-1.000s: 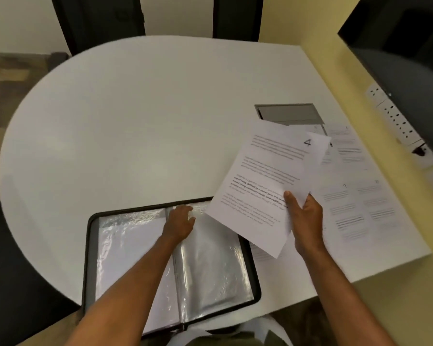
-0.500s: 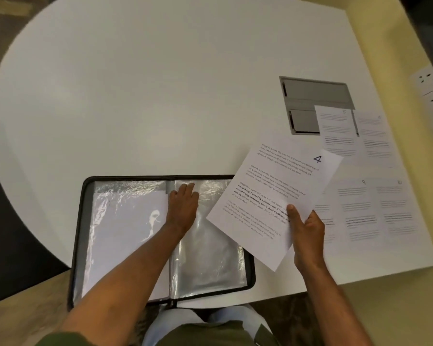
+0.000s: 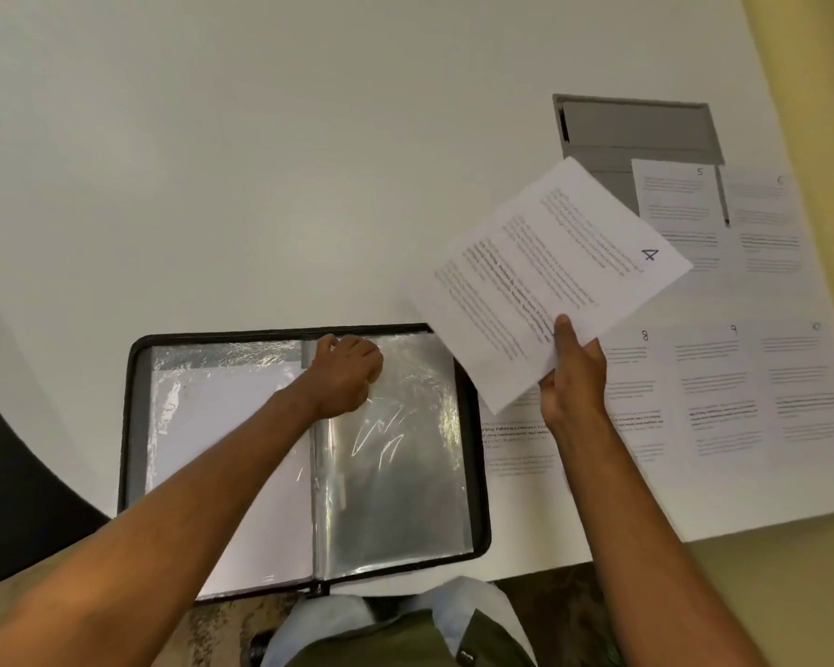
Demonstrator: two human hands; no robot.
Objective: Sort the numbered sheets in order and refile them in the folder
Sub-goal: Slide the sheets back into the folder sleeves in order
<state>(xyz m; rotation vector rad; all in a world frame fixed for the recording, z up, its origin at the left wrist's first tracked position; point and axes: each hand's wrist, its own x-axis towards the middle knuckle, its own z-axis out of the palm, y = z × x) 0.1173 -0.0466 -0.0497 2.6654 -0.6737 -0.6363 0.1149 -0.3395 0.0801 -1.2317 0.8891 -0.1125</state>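
The right hand (image 3: 574, 377) pinches the near corner of the sheet marked 4 (image 3: 550, 276), thumb on top and fingers under it. The sheet is up in the air, tilted, just right of the folder (image 3: 304, 454). The left hand (image 3: 345, 373) has its fingers curled at the top of the folder's middle, on a clear plastic sleeve (image 3: 396, 454). I cannot tell if it grips the sleeve. The black folder lies open on the white table (image 3: 261, 161). More numbered sheets (image 3: 713, 387) lie flat on the table at the right, some over a gray hatch (image 3: 636, 127).
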